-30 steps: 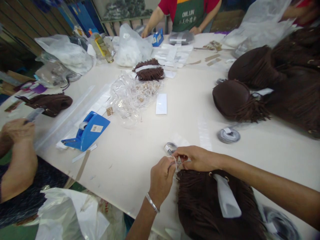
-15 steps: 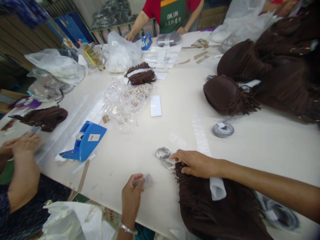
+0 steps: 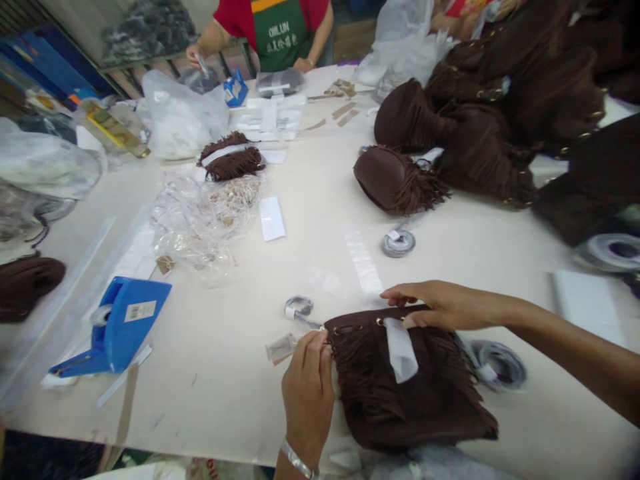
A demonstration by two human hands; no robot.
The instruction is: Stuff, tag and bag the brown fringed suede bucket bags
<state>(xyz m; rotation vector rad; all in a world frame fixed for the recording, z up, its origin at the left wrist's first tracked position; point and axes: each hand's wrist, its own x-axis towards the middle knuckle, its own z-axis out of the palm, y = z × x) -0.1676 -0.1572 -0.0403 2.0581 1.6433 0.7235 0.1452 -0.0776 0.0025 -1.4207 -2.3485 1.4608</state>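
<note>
A dark brown fringed bag (image 3: 425, 393) lies on the table before me, its gold-eyeleted top edge facing away. My left hand (image 3: 310, 383) has its fingers closed on the bag's top left corner. Along the top edge, my right hand (image 3: 440, 303) grips with the thumb on the near side and fingers behind. White tissue paper (image 3: 400, 350) sticks out by the right thumb. Beside my left fingertips is a small clear packet with a tag (image 3: 281, 348); whether they touch it is hidden. A grey coiled strap (image 3: 300, 308) reaches the same corner, and another coil (image 3: 500, 367) lies at the bag's right.
A blue tape dispenser (image 3: 120, 323) stands at left, near crumpled clear plastic (image 3: 190, 220) and strings. More brown bags (image 3: 400, 177) pile up at the back right. A grey coil (image 3: 399, 243) and white card (image 3: 273, 219) lie mid-table. A co-worker (image 3: 280, 33) stands across.
My left hand has moved right to the bag's corner, and the packet now shows beside its fingers. My right hand has shifted right along the top edge. The bag is turned, showing its eyelets.
</note>
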